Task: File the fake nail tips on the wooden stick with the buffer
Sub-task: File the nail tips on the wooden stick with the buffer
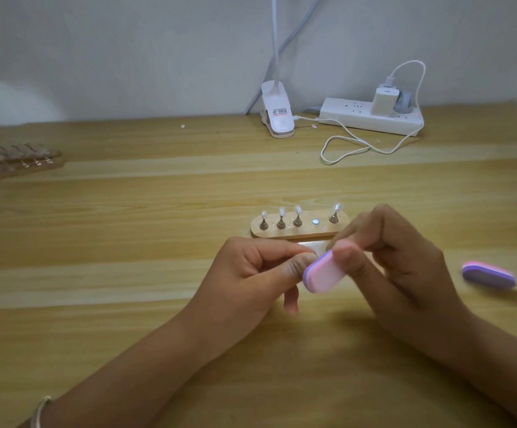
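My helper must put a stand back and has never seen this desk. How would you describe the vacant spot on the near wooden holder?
Near the middle of the wooden desk lies an oval wooden holder with a row of metal stands bearing clear nail tips. Fourth from the left is the vacant spot: a bare shiny disc, while every neighbour has an upright stand.

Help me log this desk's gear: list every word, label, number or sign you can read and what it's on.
Nothing here is legible.
Lamp clip: small label with red and dark print, too blurred to read.
Power strip: no legible print; a red light glows at its right end.
Charger: no print visible.
Buffer in the right hand, spare buffer: plain.
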`<state>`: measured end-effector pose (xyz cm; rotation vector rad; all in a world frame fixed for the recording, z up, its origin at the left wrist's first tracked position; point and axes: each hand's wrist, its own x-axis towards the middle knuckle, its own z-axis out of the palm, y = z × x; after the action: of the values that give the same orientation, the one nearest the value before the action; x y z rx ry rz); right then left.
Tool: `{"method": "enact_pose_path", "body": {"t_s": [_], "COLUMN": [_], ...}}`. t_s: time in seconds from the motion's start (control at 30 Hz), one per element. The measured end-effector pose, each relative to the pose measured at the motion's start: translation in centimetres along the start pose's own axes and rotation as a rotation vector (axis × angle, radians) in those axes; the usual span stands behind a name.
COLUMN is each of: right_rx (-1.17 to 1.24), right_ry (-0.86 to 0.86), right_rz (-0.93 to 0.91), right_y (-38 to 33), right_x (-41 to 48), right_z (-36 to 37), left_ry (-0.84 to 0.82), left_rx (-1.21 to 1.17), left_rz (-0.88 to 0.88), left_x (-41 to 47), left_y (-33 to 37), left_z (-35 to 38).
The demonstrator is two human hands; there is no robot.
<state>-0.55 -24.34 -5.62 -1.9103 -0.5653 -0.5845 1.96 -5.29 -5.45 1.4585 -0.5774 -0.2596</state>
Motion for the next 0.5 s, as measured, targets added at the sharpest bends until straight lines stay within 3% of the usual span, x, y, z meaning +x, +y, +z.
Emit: {"method": "enact_pose_path", "body": {"t_s": [0.5], "right_rx": [0.032], "right_ry": [0.105], "right_rz": [0.027], "right_y": [0.06], "right_x": [0.36], "right_z": [-0.52], "left_ry": [-0.018], "left_rx": [-0.043], "left_rz": [-0.018], "left_x": [-0.17], "left_y": [0.33], "left_z": [0.04]}}
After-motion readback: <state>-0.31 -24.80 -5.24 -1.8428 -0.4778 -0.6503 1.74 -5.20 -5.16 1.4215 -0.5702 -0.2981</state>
